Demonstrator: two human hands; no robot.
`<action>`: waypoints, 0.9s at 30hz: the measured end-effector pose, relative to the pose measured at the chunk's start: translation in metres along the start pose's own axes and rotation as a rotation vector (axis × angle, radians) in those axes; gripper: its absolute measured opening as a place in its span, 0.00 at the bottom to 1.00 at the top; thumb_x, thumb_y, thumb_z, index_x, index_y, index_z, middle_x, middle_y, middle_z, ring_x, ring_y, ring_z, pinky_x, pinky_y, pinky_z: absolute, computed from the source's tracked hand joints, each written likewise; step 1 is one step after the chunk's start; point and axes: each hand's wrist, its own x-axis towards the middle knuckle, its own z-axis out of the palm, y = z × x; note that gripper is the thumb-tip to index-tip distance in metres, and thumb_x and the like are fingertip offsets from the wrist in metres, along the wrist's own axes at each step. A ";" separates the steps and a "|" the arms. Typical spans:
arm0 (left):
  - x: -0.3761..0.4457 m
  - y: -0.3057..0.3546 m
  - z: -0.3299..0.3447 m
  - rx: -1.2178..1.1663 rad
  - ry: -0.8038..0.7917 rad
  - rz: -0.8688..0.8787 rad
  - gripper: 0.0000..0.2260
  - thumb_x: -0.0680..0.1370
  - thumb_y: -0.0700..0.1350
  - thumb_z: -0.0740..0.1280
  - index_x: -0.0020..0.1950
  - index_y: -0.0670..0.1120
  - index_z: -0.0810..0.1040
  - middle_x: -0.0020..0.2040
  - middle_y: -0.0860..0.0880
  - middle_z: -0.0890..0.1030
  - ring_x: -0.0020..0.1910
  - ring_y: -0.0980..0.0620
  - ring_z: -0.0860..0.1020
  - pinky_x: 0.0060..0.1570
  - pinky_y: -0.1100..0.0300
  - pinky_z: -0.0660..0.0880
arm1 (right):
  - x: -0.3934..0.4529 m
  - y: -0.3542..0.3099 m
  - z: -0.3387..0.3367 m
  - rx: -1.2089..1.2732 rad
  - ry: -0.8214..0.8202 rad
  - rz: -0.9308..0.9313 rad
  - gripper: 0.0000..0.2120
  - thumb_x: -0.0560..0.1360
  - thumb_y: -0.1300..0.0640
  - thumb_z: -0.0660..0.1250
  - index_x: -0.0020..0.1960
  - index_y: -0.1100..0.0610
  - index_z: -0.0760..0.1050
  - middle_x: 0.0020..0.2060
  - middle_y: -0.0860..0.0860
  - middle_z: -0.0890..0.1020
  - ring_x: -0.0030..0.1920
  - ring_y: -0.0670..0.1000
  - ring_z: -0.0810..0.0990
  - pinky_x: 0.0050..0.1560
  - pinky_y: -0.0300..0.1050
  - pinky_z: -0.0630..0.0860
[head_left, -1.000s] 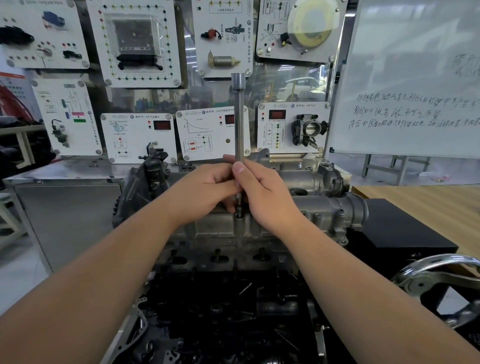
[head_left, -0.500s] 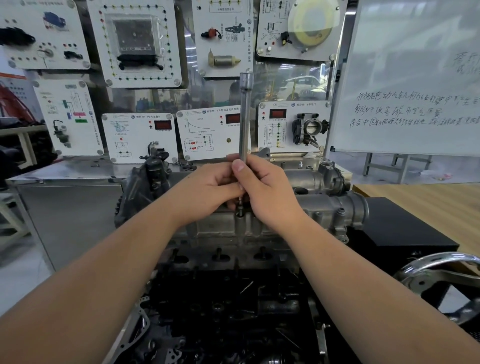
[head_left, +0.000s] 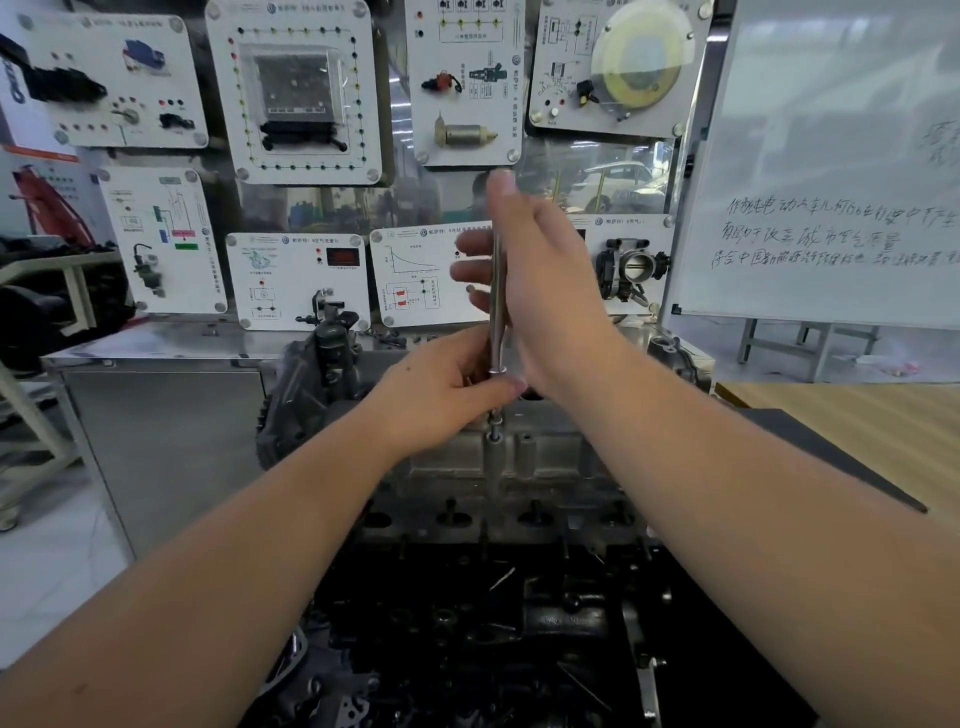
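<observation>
Step in hand: running a long steel rod (head_left: 496, 322) down onto a fastener (head_left: 492, 437) on top of the grey engine head (head_left: 550, 457). The rod stands nearly upright, its lower tip at the fastener. My left hand (head_left: 441, 395) is curled around the rod's lower end, just at its collar. My right hand (head_left: 545, 278) is open, fingers straight and lying behind the upper shaft, thumb up near the top. I cannot tell whether the fingers actually press the shaft. To do this well, I judge the left hand should steady the tip square on the fastener while the right rolls the shaft, without leaning it. A tilt could slip the tip off. Surface: the head sits on a dark lower engine block (head_left: 467, 623) with loose bits in its recesses. Room: a steel bench (head_left: 156, 353) behind, white display panels (head_left: 306, 280) with mounted car parts, a whiteboard (head_left: 831, 156) with handwriting on the right, and a wooden table (head_left: 857, 415) below it.
</observation>
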 end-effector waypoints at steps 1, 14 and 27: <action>-0.001 -0.001 0.003 0.076 0.039 -0.010 0.15 0.72 0.67 0.63 0.49 0.59 0.76 0.33 0.59 0.78 0.33 0.58 0.77 0.42 0.52 0.77 | 0.003 -0.008 0.007 0.041 0.001 0.047 0.21 0.79 0.36 0.60 0.57 0.52 0.75 0.39 0.46 0.79 0.35 0.45 0.78 0.42 0.45 0.75; -0.010 -0.006 0.022 0.075 0.427 -0.129 0.21 0.67 0.74 0.64 0.38 0.56 0.77 0.34 0.59 0.81 0.37 0.61 0.79 0.45 0.55 0.78 | 0.015 -0.037 0.020 0.091 -0.114 0.231 0.17 0.82 0.50 0.61 0.35 0.53 0.66 0.24 0.49 0.70 0.23 0.48 0.64 0.28 0.42 0.63; -0.007 -0.011 0.022 0.364 0.322 0.062 0.23 0.73 0.72 0.47 0.35 0.54 0.62 0.30 0.55 0.72 0.34 0.48 0.75 0.37 0.55 0.69 | 0.014 -0.031 0.017 0.106 -0.021 0.040 0.15 0.83 0.53 0.61 0.38 0.53 0.68 0.23 0.44 0.66 0.22 0.46 0.59 0.25 0.39 0.58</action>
